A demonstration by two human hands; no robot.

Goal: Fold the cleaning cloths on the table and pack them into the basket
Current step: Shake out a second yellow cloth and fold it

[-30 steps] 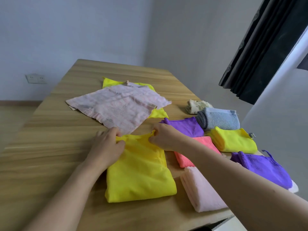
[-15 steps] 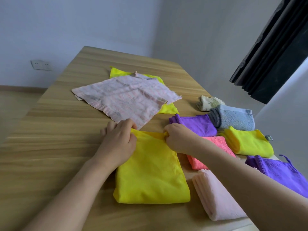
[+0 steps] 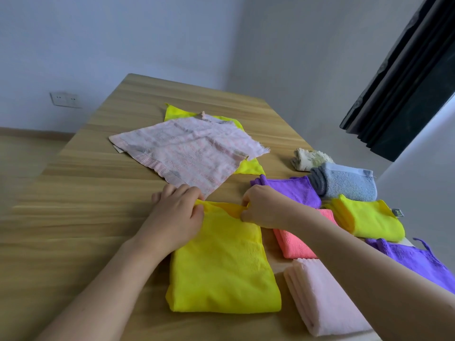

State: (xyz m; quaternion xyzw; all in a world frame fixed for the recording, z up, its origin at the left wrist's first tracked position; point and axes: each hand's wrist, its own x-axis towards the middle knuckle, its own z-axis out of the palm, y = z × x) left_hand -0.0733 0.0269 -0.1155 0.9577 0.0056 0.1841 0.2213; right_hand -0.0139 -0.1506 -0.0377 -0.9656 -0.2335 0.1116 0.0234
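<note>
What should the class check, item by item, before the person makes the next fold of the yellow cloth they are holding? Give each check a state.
1. Left hand grips the far edge of the yellow cloth: ok.
2. Right hand pinches the same edge: ok.
3. Cloth lies flat on the table: ok.
4. Cloth clear of the coral cloth beside it: ok, a gap shows.
5. Far edge clear of the unfolded pink cloth: cannot tell, the left hand hides it.
6. Basket within reach: cannot tell, none in view.
</note>
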